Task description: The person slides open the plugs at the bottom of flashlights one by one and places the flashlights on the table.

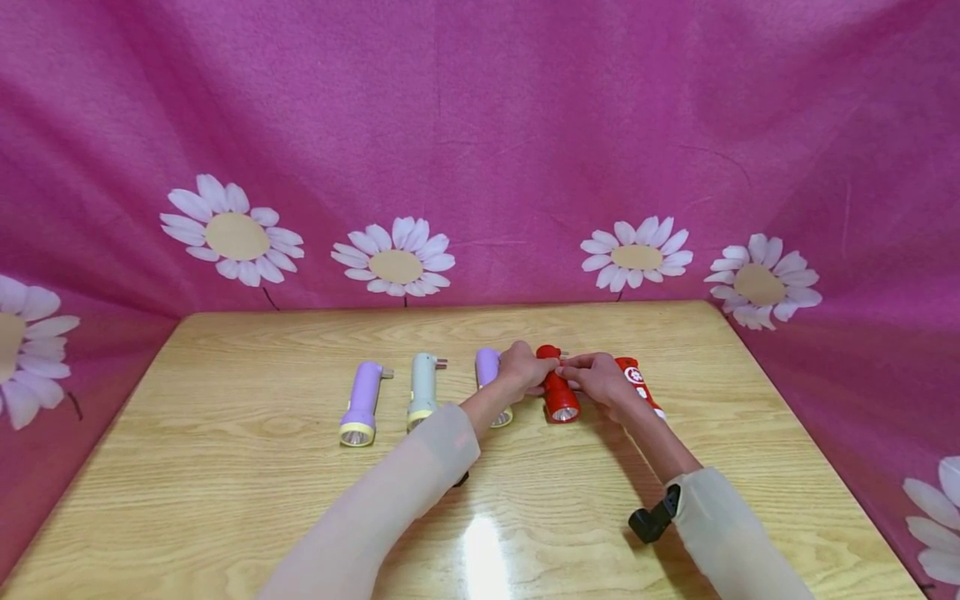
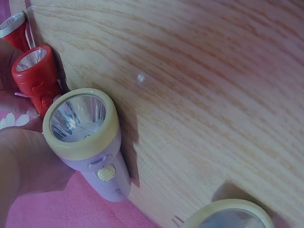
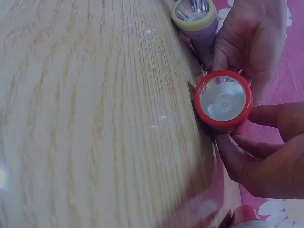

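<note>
In the head view, a red flashlight point(image 1: 560, 397) lies on the wooden table, lens toward me, with its plug prongs jutting out near the tail. My left hand point(image 1: 522, 368) grips its body from the left, fingertips over the top. From the right, my right hand point(image 1: 600, 379) pinches the same body between thumb and fingers. Its red rim and clear lens point(image 3: 223, 99) face the right wrist camera, with fingers from both hands around the body behind. Close beside my left hand lies a purple flashlight point(image 2: 107, 180) with a cream rim, partly hidden by that hand in the head view.
Left of the hands lie a pale green flashlight point(image 1: 423, 385) and another purple flashlight point(image 1: 364, 396), both with plug prongs extended. A red-and-white flashlight point(image 1: 636, 379) lies partly behind my right hand. A pink flowered cloth point(image 1: 510, 150) hangs behind the wooden table point(image 1: 247, 467).
</note>
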Tool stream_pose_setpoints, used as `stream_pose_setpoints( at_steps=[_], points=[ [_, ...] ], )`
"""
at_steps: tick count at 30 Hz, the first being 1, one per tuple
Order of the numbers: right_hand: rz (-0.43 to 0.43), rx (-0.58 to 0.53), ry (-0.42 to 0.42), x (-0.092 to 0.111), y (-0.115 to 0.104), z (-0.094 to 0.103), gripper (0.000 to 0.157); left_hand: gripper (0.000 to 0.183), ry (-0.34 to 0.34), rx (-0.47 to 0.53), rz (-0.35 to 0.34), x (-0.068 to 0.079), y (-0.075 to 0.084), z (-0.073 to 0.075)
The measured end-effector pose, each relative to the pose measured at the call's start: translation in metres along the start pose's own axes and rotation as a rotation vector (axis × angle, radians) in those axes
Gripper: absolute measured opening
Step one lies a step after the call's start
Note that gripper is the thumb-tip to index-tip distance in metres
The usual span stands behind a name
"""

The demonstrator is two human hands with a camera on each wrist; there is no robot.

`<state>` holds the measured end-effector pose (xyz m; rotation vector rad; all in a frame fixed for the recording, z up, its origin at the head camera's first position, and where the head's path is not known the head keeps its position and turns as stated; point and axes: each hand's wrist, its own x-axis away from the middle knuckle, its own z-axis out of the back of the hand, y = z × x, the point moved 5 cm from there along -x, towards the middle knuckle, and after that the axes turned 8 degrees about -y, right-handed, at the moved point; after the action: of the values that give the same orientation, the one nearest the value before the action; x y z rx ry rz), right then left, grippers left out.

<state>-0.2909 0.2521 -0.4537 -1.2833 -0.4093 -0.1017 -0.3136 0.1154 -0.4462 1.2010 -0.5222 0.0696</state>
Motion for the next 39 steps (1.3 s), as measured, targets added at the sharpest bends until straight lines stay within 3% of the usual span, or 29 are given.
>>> stream_pose_setpoints(
  at_steps=[10, 20, 39],
  points=[
    [-0.005, 0.063, -0.009, 0.002, -0.001, -0.0022, 0.041, 0.022, 0.011, -0.036, -0.021, 0.0, 0.0005, 0.0009],
    [-0.011, 0.123, -0.003, 0.0003, -0.0015, -0.0042, 0.038, 0.021, -0.009, -0.006, -0.009, 0.0038, 0.0007, 0.0043],
    [-0.012, 0.111, -0.008, 0.0008, -0.0039, -0.0032, 0.039, 0.022, -0.025, 0.025, 0.007, 0.003, 0.0, 0.0018]
  ],
)
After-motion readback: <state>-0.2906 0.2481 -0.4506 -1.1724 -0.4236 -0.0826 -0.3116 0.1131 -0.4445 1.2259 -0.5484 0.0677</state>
